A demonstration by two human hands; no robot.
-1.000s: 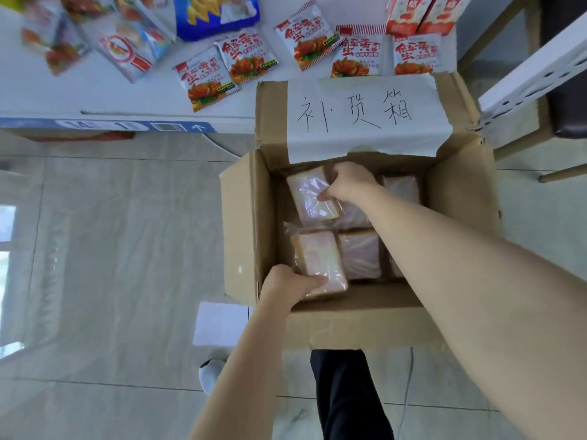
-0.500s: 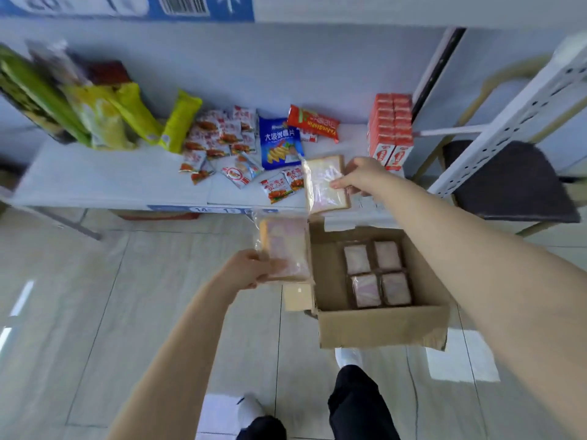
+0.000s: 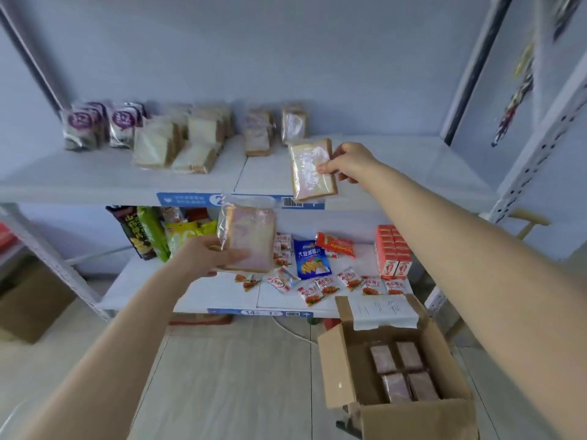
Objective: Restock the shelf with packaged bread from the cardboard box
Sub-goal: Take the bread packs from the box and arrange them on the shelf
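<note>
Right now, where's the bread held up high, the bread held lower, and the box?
higher bread (image 3: 306, 179): head view, middle of its wrapper
lower bread (image 3: 254, 236): head view, middle of the slice
cardboard box (image 3: 413, 420): head view, front wall

glossy clear plastic bread wrap (image 3: 313, 168), matt brown cardboard box (image 3: 413, 417), matt white shelf (image 3: 397, 160)

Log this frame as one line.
left hand: holds left bread packet, short of upper shelf | right hand: holds right bread packet at upper shelf edge | cardboard box: four packets showing
</note>
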